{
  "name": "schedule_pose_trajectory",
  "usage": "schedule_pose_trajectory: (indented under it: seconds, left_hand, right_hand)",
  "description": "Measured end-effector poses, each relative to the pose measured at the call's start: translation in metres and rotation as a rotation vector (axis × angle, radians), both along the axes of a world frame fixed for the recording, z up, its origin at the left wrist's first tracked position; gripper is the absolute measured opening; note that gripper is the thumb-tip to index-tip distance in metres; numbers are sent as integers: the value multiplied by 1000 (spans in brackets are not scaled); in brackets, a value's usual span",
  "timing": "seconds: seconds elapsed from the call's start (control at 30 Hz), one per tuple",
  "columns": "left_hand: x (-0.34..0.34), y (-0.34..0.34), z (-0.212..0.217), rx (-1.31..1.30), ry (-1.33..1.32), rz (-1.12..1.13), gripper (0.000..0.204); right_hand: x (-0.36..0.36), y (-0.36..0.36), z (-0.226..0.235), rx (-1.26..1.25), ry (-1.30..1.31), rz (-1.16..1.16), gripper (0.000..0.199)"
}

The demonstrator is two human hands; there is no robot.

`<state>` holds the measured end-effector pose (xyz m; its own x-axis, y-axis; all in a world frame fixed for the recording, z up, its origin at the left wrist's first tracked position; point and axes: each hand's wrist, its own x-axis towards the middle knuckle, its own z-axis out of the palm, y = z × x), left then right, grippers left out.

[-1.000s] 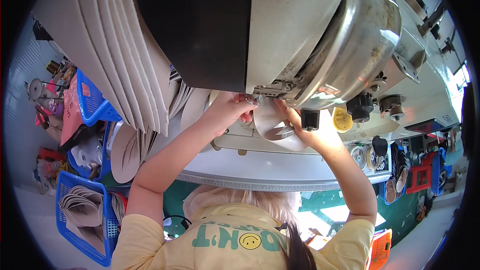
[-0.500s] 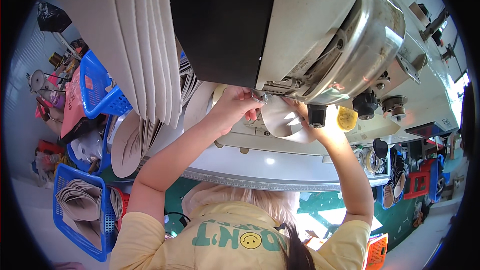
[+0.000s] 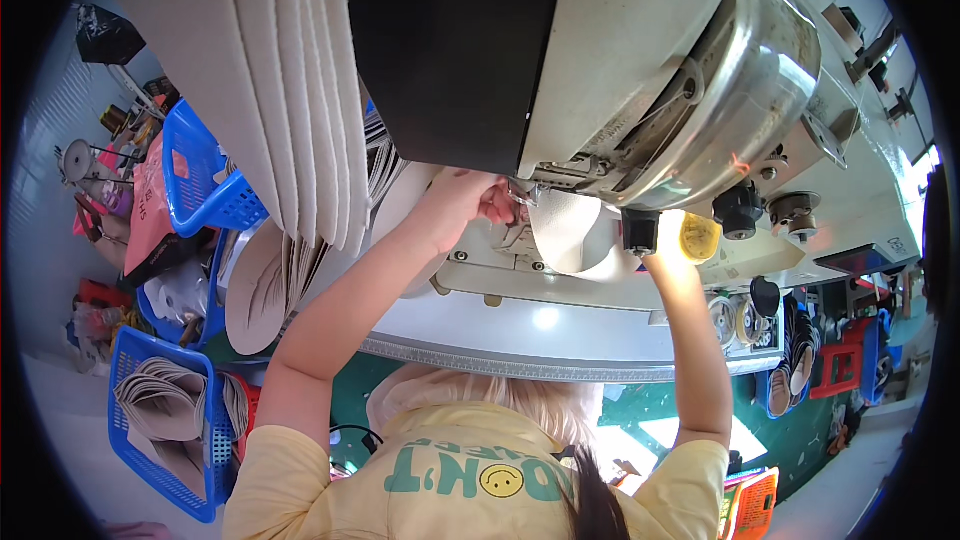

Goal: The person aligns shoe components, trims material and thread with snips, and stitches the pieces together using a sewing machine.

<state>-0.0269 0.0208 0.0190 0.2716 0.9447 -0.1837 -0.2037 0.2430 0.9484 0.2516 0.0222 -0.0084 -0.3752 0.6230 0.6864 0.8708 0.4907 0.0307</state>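
My left hand is at the needle area of a sewing machine, its fingers curled beside a small shiny metal part. What those fingers grip, if anything, I cannot make out. Just right of them a pale, curved sheet piece lies bent under the machine head, its surface catching bright light. My right hand reaches in at that piece's right side. A black knob and the machine head hide its fingers, leaving mainly the wrist and forearm in sight.
Pale layered sheets hang large at the upper left, with more fanned pieces below. Blue baskets stand at the left, one holding rolled pieces. A ruler strip runs along the table's near edge. An orange basket sits lower right.
My right hand has moved right and back behind the black knob, so its fingers no longer show. The pale piece shows more of its face. My left hand has shifted slightly left.
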Motion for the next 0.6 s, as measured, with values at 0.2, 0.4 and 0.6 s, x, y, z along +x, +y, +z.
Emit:
schedule_pose_trajectory:
  seconds: [0.2,0.4,0.6]
  left_hand:
    - [14,11,0,38,18,96,10]
    - [16,-7,6,-13,-246,208,11]
    - [19,-21,-13,33,-439,214,6]
  right_hand:
    - [-75,-73,9,109,189,236,42]
    - [-91,-60,6,88,128,205,44]
    - [-69,-62,25,-102,21,309,50]
